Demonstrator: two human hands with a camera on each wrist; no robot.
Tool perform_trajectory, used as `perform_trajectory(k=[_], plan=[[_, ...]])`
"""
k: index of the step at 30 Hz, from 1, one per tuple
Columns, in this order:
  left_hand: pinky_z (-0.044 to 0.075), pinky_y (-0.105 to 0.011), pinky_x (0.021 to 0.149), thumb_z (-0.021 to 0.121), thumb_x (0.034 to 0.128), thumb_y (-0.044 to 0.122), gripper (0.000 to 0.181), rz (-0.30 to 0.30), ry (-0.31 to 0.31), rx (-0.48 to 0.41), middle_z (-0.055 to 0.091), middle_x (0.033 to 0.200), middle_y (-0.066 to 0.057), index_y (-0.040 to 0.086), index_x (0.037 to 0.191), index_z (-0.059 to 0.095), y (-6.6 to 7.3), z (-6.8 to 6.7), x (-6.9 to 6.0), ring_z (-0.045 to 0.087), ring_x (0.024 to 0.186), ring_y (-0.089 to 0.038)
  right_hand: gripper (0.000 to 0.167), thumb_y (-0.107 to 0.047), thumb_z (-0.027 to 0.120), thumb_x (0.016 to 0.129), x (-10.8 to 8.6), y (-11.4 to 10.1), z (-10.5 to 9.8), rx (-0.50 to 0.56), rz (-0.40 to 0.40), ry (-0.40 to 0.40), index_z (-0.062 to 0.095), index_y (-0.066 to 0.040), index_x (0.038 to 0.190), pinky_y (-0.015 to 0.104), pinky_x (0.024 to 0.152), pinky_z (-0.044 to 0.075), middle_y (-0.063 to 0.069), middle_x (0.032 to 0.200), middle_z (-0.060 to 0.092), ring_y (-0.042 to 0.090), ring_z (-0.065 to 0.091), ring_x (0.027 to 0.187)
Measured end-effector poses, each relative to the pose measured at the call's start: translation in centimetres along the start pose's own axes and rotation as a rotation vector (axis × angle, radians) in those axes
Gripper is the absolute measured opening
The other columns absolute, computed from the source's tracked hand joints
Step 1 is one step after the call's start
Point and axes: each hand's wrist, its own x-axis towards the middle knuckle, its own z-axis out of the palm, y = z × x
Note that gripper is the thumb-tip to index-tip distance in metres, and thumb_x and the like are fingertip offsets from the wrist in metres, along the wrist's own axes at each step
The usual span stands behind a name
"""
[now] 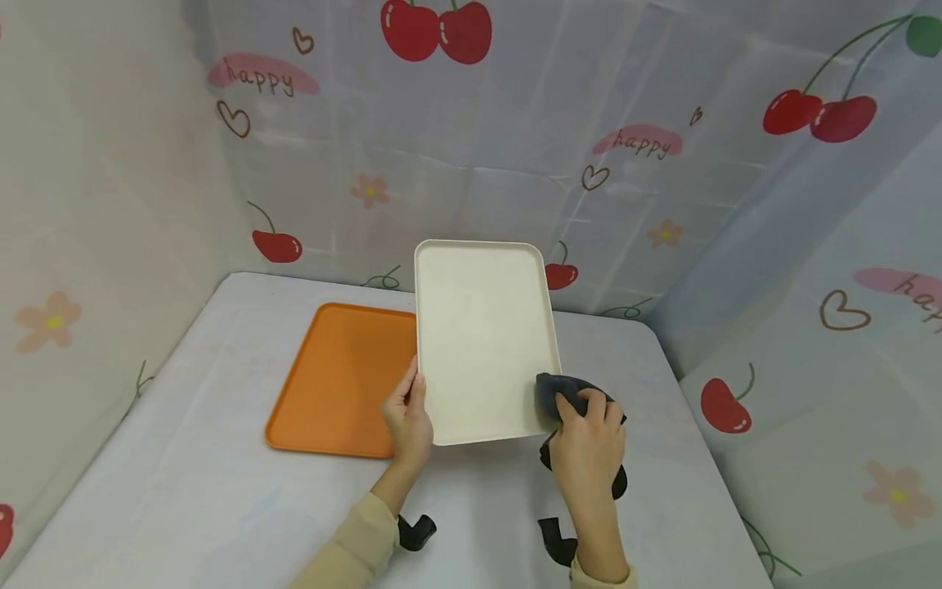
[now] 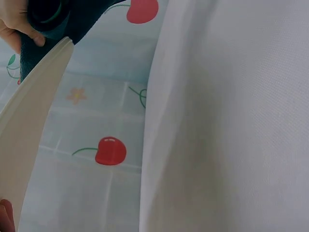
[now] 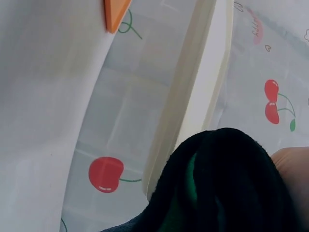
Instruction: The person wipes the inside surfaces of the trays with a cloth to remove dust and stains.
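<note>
A cream rectangular tray [image 1: 486, 327] is held up off the table, tilted so its inner face shows in the head view. My left hand [image 1: 410, 421] grips its left edge near the lower corner, thumb on the near side. At the lower right corner, my right hand [image 1: 589, 446] holds a bunched dark cloth [image 1: 548, 394] against the tray. The left wrist view catches the tray [image 2: 29, 116] edge-on, with the cloth [image 2: 89, 19] at its far end. Folds of the cloth [image 3: 231, 179] cover part of the tray [image 3: 186, 87] in the right wrist view.
An orange tray [image 1: 346, 380] lies on the white-covered table [image 1: 184, 458], left of and partly behind the cream one. Cherry-printed curtains [image 1: 471, 123] hang around the table's back and sides. Dark curved pieces [image 1: 417, 533] show beside both wrists.
</note>
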Motion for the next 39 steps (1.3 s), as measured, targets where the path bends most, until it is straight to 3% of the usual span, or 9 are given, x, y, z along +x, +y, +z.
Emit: perform_trajectory(k=[12,15,17,21,24,28,31,35,39], plan=[[0.041,-0.041,0.104,0.051,0.0994,0.002,0.034,-0.071,-0.068,0.077,0.054,0.135,-0.026,-0.013,0.130,0.054,-1.6,0.5,-0.1,0.046,0.132,-0.035,0.032,0.009,0.069,0.074,0.7,0.4,-0.7,0.035,0.063,0.066,0.077,-0.003,0.103,0.054,0.068,0.046,0.025,0.109,0.059,0.044,0.047,0.093],[0.041,-0.040,0.104,0.050,0.0995,0.002,0.034,-0.097,-0.079,0.090,0.054,0.136,-0.025,-0.013,0.130,0.054,-2.3,0.6,-0.2,0.047,0.132,-0.032,0.031,0.008,0.070,0.076,0.7,0.4,-0.8,0.045,0.080,0.063,0.077,-0.004,0.104,0.054,0.068,0.045,0.024,0.110,0.059,0.043,0.047,0.093],[0.047,-0.031,0.100,0.051,0.0997,0.003,0.034,-0.120,-0.087,0.109,0.055,0.135,-0.024,-0.011,0.131,0.055,-2.7,0.6,-0.2,0.053,0.126,-0.029,0.031,0.008,0.071,0.076,0.7,0.4,-0.9,0.052,0.091,0.063,0.077,-0.004,0.104,0.053,0.069,0.045,0.024,0.111,0.059,0.043,0.047,0.094],[0.049,-0.017,0.078,0.050,0.1010,0.007,0.035,-0.182,-0.123,0.153,0.057,0.135,-0.021,-0.008,0.133,0.055,-3.2,0.7,-0.1,0.058,0.099,-0.027,0.032,0.008,0.072,0.076,0.7,0.4,-1.1,0.068,0.102,0.067,0.076,-0.004,0.105,0.053,0.069,0.044,0.024,0.112,0.059,0.043,0.046,0.094],[0.053,-0.024,0.087,0.048,0.1022,0.008,0.036,-0.224,-0.157,0.158,0.054,0.138,-0.023,-0.008,0.135,0.052,-3.5,0.7,-0.2,0.059,0.109,-0.031,0.032,0.008,0.072,0.076,0.6,0.4,-1.1,0.081,0.101,0.067,0.076,-0.004,0.106,0.052,0.069,0.044,0.024,0.112,0.058,0.043,0.046,0.094],[0.043,-0.045,0.103,0.046,0.1028,0.007,0.038,-0.248,-0.177,0.158,0.048,0.142,-0.027,-0.011,0.136,0.049,-4.0,0.7,-0.3,0.045,0.133,-0.036,0.031,0.007,0.071,0.077,0.5,0.5,-1.0,0.089,0.101,0.061,0.076,-0.004,0.106,0.051,0.069,0.043,0.024,0.113,0.058,0.043,0.046,0.094],[0.049,-0.041,0.100,0.046,0.1029,0.008,0.037,-0.264,-0.171,0.194,0.052,0.139,-0.026,-0.010,0.136,0.050,-4.3,0.8,-0.2,0.051,0.128,-0.035,0.031,0.007,0.072,0.077,0.5,0.6,-1.0,0.092,0.101,0.059,0.076,-0.004,0.106,0.052,0.070,0.043,0.024,0.113,0.058,0.043,0.046,0.094],[0.053,-0.030,0.084,0.048,0.1024,0.010,0.036,-0.277,-0.157,0.249,0.058,0.133,-0.023,-0.007,0.134,0.054,-4.8,1.0,-0.3,0.059,0.108,-0.029,0.032,0.008,0.072,0.076,0.5,0.6,-1.0,0.091,0.094,0.069,0.076,-0.004,0.105,0.052,0.070,0.043,0.025,0.112,0.059,0.044,0.046,0.093],[0.054,-0.038,0.091,0.049,0.1016,0.008,0.035,-0.268,-0.135,0.277,0.057,0.134,-0.024,-0.007,0.133,0.055,-5.5,1.1,-0.4,0.059,0.116,-0.033,0.033,0.008,0.072,0.075,0.5,0.6,-0.9,0.089,0.078,0.080,0.076,-0.004,0.105,0.052,0.069,0.043,0.025,0.111,0.059,0.044,0.046,0.092]])
